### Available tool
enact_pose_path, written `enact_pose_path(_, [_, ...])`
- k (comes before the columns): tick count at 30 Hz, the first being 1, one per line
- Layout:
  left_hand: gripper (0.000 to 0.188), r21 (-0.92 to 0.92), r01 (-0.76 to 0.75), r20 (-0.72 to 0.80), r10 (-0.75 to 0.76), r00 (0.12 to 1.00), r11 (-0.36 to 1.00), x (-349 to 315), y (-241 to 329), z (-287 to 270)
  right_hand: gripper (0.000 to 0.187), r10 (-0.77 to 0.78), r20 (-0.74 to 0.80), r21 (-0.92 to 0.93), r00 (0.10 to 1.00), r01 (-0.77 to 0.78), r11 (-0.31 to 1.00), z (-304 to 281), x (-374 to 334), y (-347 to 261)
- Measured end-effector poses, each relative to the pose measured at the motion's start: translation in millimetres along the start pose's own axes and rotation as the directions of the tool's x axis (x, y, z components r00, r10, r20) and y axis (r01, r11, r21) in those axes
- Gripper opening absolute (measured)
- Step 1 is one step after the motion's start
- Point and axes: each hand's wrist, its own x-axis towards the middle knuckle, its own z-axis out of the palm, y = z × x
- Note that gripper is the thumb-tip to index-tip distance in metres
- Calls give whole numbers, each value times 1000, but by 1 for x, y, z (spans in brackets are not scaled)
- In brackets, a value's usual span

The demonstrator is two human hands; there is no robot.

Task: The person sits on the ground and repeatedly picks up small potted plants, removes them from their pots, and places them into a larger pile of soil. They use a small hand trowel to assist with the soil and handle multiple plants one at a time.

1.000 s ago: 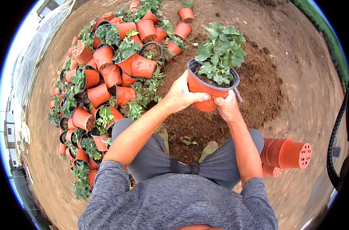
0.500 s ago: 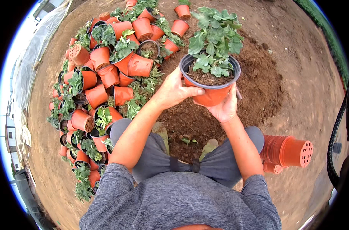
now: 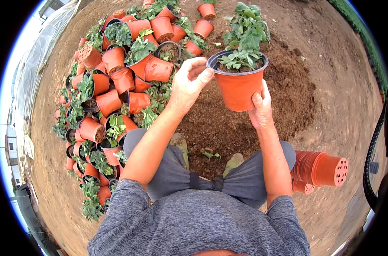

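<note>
In front of me a potted plant is held up: an orange-red plastic flowerpot (image 3: 240,90) with a black inner rim, dark soil inside and a leafy green plant (image 3: 247,34) leaning slightly to the far side. My right hand (image 3: 262,106) grips the pot's right side, its thumb on the front wall and its other fingers hidden behind. At the left of the rim is my left hand (image 3: 189,83), thumb and fingers parted and not wrapped round the pot. Its thumb tip is right by the rim; whether it touches, I cannot tell.
To the left lies a heap of orange pots (image 3: 108,102) with plants, many tipped over. Loose brown soil (image 3: 288,85) is spread beyond my knees. Stacked nested pots (image 3: 322,167) lie by my right knee. A small green sprig (image 3: 211,155) rests between my shoes.
The pot has turned upright, showing more of its front wall, and shifted slightly right. My left hand has come off the pot's side; my right hand has moved from underneath to its right side.
</note>
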Motion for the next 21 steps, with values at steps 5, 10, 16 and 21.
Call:
enact_pose_path(5, [28,123,-21,165,0,986,992,6,4,-10,101,-20,-41,-34,999,18,999,2,-1,-1])
enact_pose_path(10, [35,220,111,247,-166,955,969,4,-18,-3,97,-22,-77,-114,997,13,993,3,-3,0])
enact_pose_path(16, [43,-119,304,151,-286,946,945,2,-30,9,100,-123,-87,-296,989,92,951,7,-7,9])
enact_pose_path(21, [52,-284,207,93,-188,978,936,-7,-37,20,82,83,-175,32,981,-78,996,-2,-6,22])
